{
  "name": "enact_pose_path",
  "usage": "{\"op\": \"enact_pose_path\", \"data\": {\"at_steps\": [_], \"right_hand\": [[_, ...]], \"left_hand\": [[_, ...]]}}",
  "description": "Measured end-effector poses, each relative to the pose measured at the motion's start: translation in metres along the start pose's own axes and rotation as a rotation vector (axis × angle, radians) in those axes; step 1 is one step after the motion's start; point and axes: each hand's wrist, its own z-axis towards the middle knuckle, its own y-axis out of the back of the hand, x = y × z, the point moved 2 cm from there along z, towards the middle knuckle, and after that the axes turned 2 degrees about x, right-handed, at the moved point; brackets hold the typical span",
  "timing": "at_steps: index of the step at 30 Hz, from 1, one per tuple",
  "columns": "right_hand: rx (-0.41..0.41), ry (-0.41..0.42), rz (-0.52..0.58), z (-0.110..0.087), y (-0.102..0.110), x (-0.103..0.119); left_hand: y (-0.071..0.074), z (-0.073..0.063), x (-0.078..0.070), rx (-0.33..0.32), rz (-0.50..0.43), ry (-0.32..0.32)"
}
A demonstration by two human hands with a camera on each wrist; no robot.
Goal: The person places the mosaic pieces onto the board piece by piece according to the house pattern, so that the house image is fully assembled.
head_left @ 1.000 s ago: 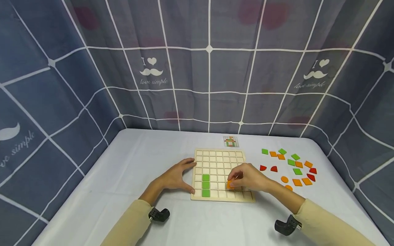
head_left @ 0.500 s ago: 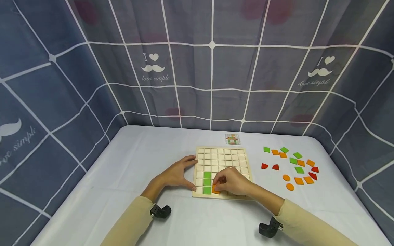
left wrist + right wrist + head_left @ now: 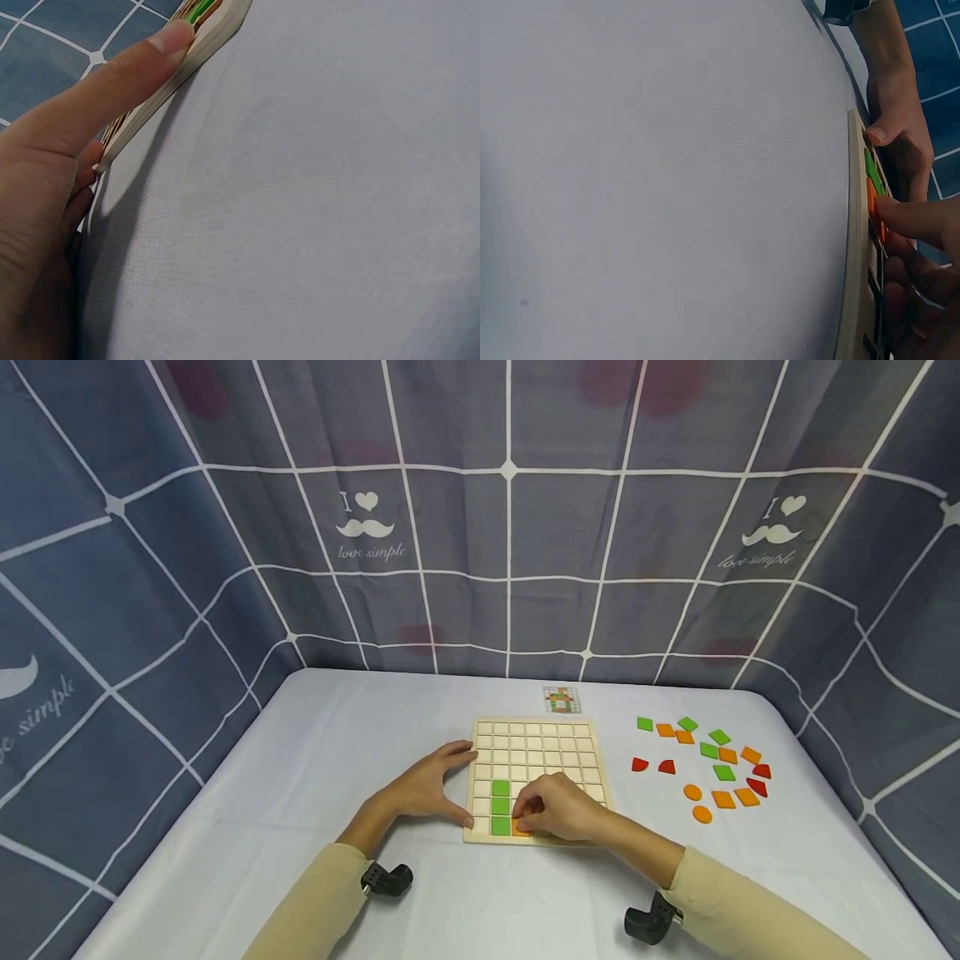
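Note:
A wooden grid board (image 3: 543, 843) lies on the white table, with three green square tiles (image 3: 500, 806) in a column near its left side. My left hand (image 3: 426, 787) is spread along the board's left edge. Its thumb rests on the rim at the near corner, and its other fingertips touch farther up. In the left wrist view the thumb (image 3: 112, 86) lies over the pale rim. My right hand (image 3: 558, 808) pinches an orange square tile (image 3: 521, 829) at the near row, right beside the lowest green tile. The right wrist view shows the orange tile (image 3: 871, 196) low at the board, under the thumb.
Loose pieces lie right of the board: green diamonds (image 3: 720, 737), orange squares (image 3: 723, 799), orange circles (image 3: 702, 814) and red quarter-rounds (image 3: 667, 767). Behind the board is a small pattern card (image 3: 562, 700). A dark checked curtain (image 3: 450, 527) surrounds the table.
My right hand has carried the orange tile leftward across the board to beside the lowest green tile and lowered it there. My left hand has stayed at the board's edge.

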Motion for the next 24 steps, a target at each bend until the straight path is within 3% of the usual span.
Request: {"op": "enact_pose_path", "data": {"at_steps": [12,24], "right_hand": [[0.059,0.077,0.009,-0.021,0.024,-0.017],[0.029,-0.007,0.008,-0.049,0.053,-0.048]], "left_hand": [[0.0,0.001,0.004,-0.001,0.015,0.003],[0.0,0.0,0.001,0.007,0.011,0.011]]}}
